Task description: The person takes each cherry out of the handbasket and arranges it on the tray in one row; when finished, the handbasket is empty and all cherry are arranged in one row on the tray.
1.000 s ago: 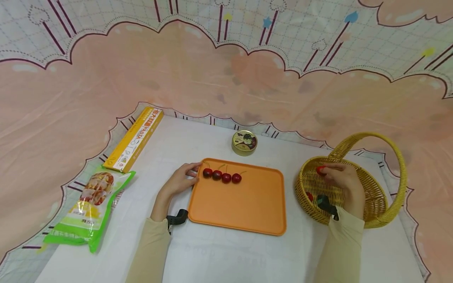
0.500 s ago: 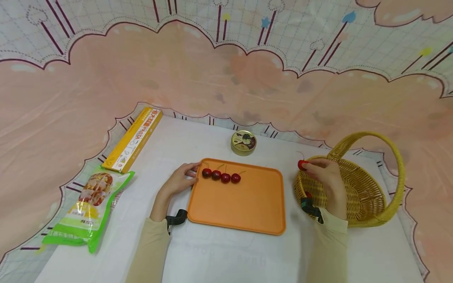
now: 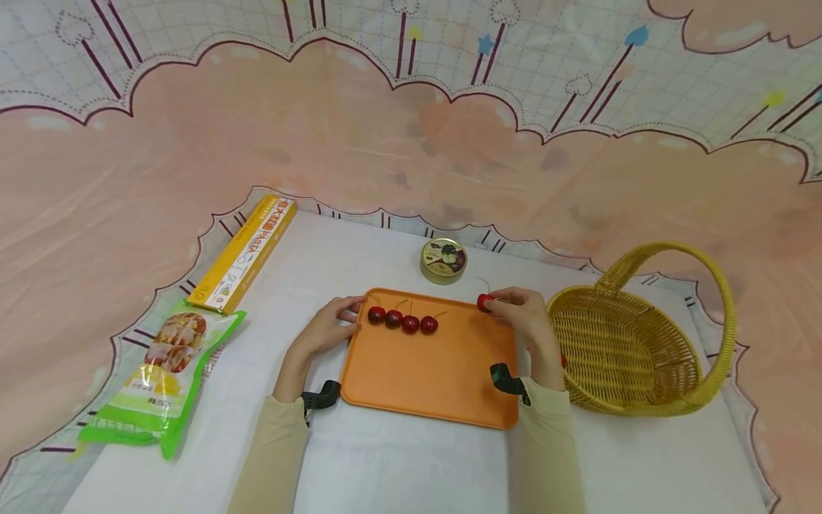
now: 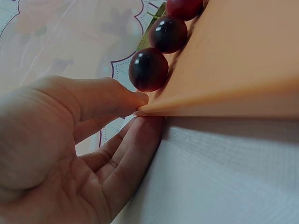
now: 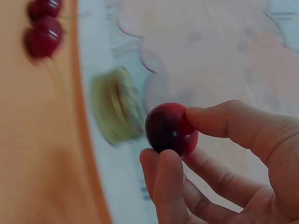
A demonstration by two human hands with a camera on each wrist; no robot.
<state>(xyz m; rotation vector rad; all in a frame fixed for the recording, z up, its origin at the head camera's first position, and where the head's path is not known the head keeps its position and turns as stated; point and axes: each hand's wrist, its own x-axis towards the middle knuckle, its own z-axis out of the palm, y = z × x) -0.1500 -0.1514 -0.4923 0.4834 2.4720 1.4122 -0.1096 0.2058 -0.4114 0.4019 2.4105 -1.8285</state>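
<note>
Between thumb and fingertips, my right hand (image 3: 523,318) pinches a dark red cherry (image 5: 172,129) with a thin stem, above the right back part of the orange tray (image 3: 430,371). At the tray's back left corner, my left hand (image 3: 326,327) grips the rim; the left wrist view shows its thumb (image 4: 112,95) on top and its fingers (image 4: 135,149) against the outer side. Several cherries (image 3: 411,324) with stems lie in a row along the tray's back left. A wicker basket (image 3: 616,357) stands to the right, with a bit of red cherry (image 3: 564,361) showing at its left side.
Behind the tray sits a small round tin (image 3: 444,260). At the left lie a yellow pasta box (image 3: 242,253) and a green and white food bag (image 3: 163,378). The basket's tall handle (image 3: 722,307) arches up on the right. A patterned cloth hangs behind the white table (image 3: 398,464).
My right hand has lifted the cherry out of the basket and carried it left over the tray's right side. My left hand has stayed at the tray's corner.
</note>
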